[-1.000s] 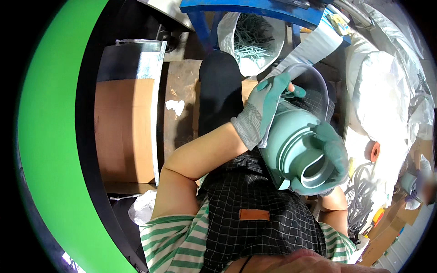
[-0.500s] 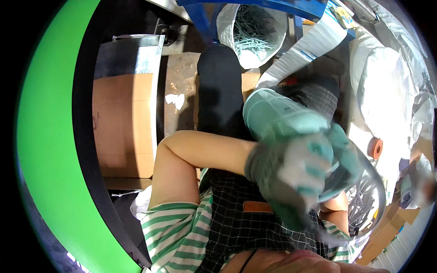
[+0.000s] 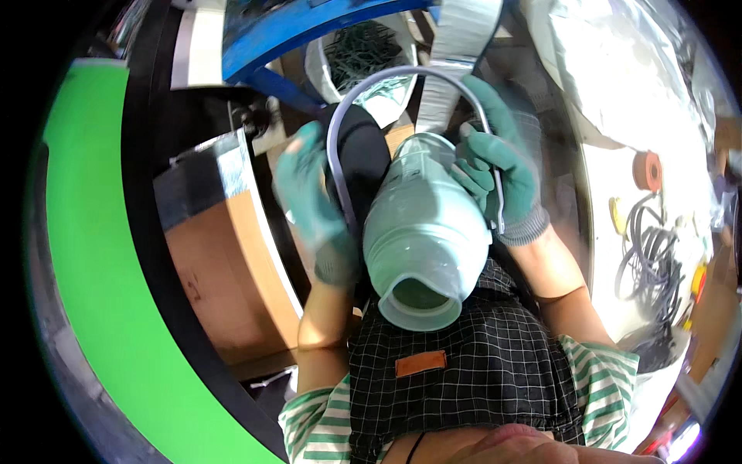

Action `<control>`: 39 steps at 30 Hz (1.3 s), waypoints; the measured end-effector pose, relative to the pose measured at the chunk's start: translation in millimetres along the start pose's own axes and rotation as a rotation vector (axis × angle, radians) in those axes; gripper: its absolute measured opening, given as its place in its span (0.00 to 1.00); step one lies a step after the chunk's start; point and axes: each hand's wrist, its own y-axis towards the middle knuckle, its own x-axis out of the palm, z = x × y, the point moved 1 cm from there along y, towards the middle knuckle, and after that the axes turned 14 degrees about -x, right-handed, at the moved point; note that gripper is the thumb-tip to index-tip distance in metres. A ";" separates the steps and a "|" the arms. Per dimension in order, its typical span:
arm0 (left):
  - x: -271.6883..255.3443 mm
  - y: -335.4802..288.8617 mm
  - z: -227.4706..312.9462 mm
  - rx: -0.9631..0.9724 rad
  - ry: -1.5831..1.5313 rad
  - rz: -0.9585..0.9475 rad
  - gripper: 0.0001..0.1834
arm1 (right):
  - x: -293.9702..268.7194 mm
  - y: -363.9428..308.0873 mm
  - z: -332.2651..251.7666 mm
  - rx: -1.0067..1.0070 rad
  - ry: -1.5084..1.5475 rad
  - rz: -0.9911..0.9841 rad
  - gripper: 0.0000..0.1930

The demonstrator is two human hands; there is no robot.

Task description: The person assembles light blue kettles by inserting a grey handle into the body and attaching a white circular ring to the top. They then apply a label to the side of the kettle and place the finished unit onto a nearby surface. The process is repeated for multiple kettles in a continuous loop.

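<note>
Pale green vessel lying on the person's lap, over a black checked apron, its open mouth facing the wearer's chest. Grey band arching above and around the far part of the vessel, one end coming down along each side.

Right hand, in a grey-and-green glove, pinching the band's right side between curled fingers, just beside the vessel wall. Left hand, gloved alike, hanging just outside the band's left side; blur is hiding the fingers, so cannot tell whether they are spread or closing on anything, or whether they are touching the band.

Beyond the knees, a white bag is holding many thin dark-green pieces, standing beside a blue stand. To the right, a pale worktop is carrying a reddish-brown roll and looped grey cords. To the left, a cardboard box is sitting near a long green surface.
</note>
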 end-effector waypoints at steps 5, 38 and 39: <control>4.5 -59.4 46.8 0.418 0.255 -0.216 0.42 | -3.4 -1.7 -3.9 0.040 0.245 0.066 0.39; -1.9 58.1 39.8 0.148 -0.158 0.020 0.23 | -126.9 -115.3 -139.8 -0.405 -0.452 0.679 0.27; -0.5 56.9 26.7 0.116 -0.166 0.004 0.22 | -159.7 -119.1 -157.8 -0.457 -0.523 0.686 0.27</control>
